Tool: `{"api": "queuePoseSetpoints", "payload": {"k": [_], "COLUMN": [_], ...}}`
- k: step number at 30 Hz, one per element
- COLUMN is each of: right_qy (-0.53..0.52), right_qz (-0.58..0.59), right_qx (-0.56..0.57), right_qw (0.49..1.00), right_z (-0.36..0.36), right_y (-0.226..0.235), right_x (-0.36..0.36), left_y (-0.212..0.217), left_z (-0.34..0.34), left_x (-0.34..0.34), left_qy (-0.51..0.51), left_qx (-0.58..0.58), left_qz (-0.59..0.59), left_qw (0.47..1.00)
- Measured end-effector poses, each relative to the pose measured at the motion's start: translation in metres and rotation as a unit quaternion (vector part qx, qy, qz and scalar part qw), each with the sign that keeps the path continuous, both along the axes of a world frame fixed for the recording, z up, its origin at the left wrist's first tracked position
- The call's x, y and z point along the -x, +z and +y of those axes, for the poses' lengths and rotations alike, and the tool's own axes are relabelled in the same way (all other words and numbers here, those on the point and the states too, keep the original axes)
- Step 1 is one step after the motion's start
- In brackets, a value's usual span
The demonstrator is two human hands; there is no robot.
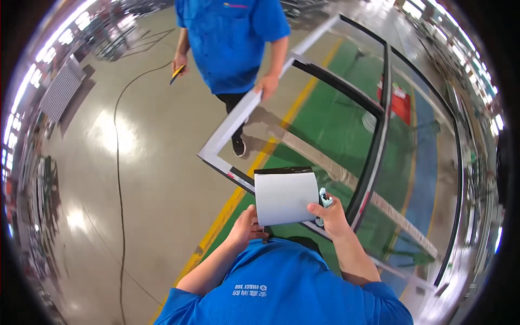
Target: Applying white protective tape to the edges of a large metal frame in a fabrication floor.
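Observation:
In front of my chest is a wide white roll (287,199) of sheet or film, with a dark strip along its far edge. My right hand (330,216) grips its right end, thumb on the white face. A crumpled pale blue scrap (325,199) shows by those fingers. At the lower left edge of the roll, my left hand (247,227) has its fingers curled against it; the fingertips are partly hidden. Just beyond the roll lies a large window-like frame (374,157) with black and pale grey bars, its near-left corner close to the roll.
Across the frame stands a co-worker in a blue shirt (230,46), one hand (266,85) on the frame, the other holding a yellow-and-black tool (177,73). A dark cable (118,157) runs along the floor at left. A red object (401,103) sits beyond the frame.

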State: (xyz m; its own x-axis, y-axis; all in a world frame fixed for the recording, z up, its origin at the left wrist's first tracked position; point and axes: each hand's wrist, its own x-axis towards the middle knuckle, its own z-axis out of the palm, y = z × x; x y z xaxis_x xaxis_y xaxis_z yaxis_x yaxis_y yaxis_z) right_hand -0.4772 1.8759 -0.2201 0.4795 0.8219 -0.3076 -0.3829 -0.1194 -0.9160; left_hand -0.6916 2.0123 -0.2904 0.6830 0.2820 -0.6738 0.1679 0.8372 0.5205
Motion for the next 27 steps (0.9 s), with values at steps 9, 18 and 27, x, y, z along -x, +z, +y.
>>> {"api": "queuePoseSetpoints", "payload": {"k": [9, 18, 27], "right_qy": [0.215, 0.312, 0.342], "right_qz": [-0.018, -0.015, 0.006], "right_qx": [0.009, 0.018, 0.052], "right_qw": [0.976, 0.95, 0.938], "right_z": [0.072, 0.105, 0.121], "right_y": [-0.05, -0.082, -0.073], "right_x": [-0.028, -0.051, -0.056], "left_y": [0.016, -0.02, -0.02], "left_z": [-0.011, -0.024, -0.028], "left_x": [0.015, -0.003, -0.019], "left_qy": [0.132, 0.286, 0.294], "left_qx": [-0.382, -0.306, -0.321], "left_qz": [0.084, 0.053, 0.098], "left_qw": [0.911, 0.907, 0.895]}}
